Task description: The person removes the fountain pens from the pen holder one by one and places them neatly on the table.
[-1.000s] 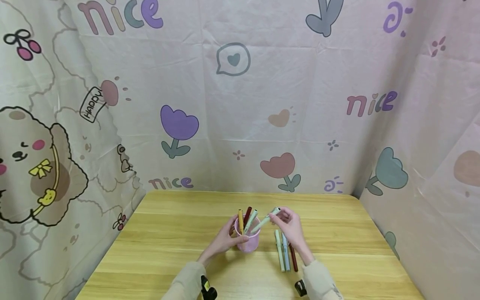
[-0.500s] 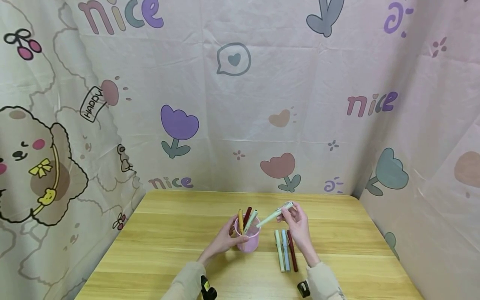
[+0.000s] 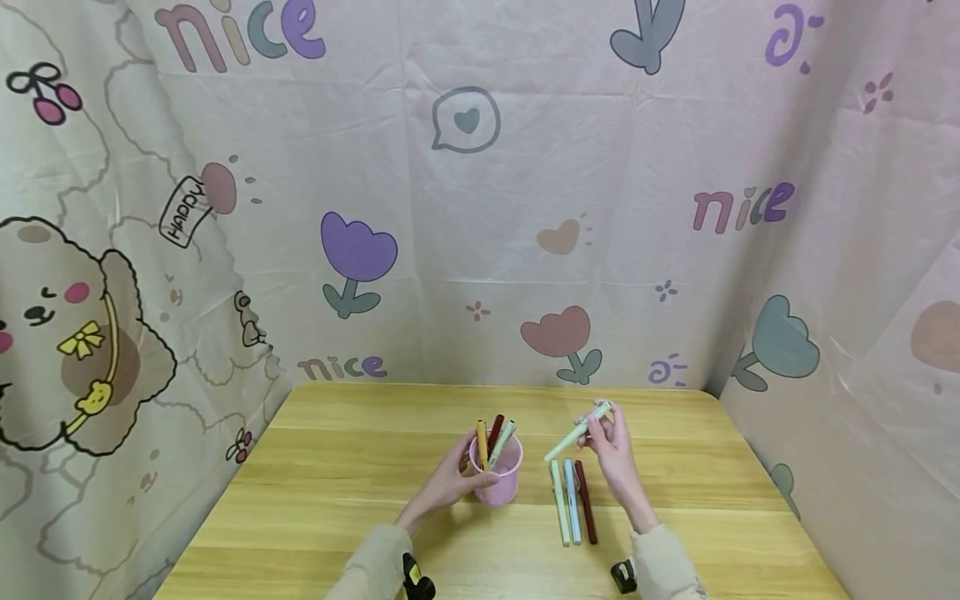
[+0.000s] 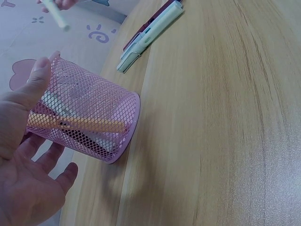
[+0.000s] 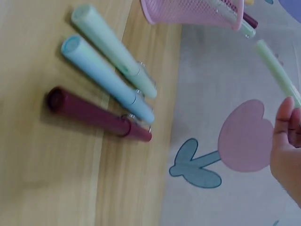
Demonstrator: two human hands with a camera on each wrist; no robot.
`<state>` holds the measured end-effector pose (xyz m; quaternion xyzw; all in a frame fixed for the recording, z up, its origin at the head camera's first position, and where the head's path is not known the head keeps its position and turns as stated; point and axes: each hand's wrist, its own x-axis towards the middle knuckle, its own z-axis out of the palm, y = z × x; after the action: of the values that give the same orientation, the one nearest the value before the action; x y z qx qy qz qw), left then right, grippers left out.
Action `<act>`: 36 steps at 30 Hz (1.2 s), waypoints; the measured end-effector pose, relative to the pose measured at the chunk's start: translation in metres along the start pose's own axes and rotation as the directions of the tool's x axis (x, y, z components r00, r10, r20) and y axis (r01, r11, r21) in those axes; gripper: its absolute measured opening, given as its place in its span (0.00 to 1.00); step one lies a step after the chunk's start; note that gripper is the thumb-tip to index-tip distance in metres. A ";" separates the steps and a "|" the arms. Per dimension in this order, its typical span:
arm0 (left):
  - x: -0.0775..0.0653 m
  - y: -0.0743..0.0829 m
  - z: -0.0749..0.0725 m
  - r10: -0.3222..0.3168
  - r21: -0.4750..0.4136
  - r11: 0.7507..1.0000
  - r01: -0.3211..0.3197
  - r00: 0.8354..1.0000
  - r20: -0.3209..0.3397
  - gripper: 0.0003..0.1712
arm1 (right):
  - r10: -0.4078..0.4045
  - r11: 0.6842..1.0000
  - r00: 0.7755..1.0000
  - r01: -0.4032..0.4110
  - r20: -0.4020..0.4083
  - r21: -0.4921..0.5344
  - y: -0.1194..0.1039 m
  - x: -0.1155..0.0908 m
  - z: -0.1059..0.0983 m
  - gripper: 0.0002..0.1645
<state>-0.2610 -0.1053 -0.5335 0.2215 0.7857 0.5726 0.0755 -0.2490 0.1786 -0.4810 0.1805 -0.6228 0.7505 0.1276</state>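
Observation:
A pink mesh pen cup (image 3: pixel 498 490) stands on the table, and my left hand (image 3: pixel 452 479) grips it near the rim, thumb on the near side. Inside the cup lean a yellow-orange pen (image 3: pixel 482 442), a dark red pen (image 3: pixel 495 432) and a pale green pen (image 3: pixel 502 443). Up in the air to the right of the cup, my right hand (image 3: pixel 611 446) pinches another pale green pen (image 3: pixel 572 437) by its upper end, the other end slanting down to the left. In the right wrist view, the held pen (image 5: pixel 276 68) is apart from the cup (image 5: pixel 193 12).
Three pens lie side by side on the wooden table (image 3: pixel 360 467), right of the cup: a pale green one (image 3: pixel 560 504), a light blue one (image 3: pixel 573 504) and a dark red one (image 3: pixel 587 504). A printed cloth (image 3: pixel 465 208) hangs behind the table and along its sides.
My right hand has drawn the pale green pen up out of the cup and carried it to the right, above the lying pens. My left hand and the cup have stayed in place.

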 end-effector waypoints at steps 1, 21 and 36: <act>0.000 0.000 0.000 -0.005 -0.006 1.000 0.005 1.000 -0.001 0.47 | 0.019 1.000 1.000 -0.019 0.002 -0.010 0.000 -0.001 -0.002 0.19; -0.010 0.029 -0.004 -0.025 -0.031 0.999 0.025 1.000 0.017 0.47 | 0.290 0.896 0.948 -0.317 -0.131 -0.312 0.019 -0.023 -0.036 0.27; 0.000 -0.001 0.001 -0.025 -0.021 0.999 0.024 1.000 -0.009 0.47 | 0.415 0.815 0.897 -0.440 -0.151 -0.376 0.039 -0.036 -0.049 0.25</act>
<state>-0.2611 -0.1051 -0.5346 0.2085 0.7828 0.5807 0.0812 -0.2378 0.2209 -0.5391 -0.0176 -0.7833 0.6213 0.0094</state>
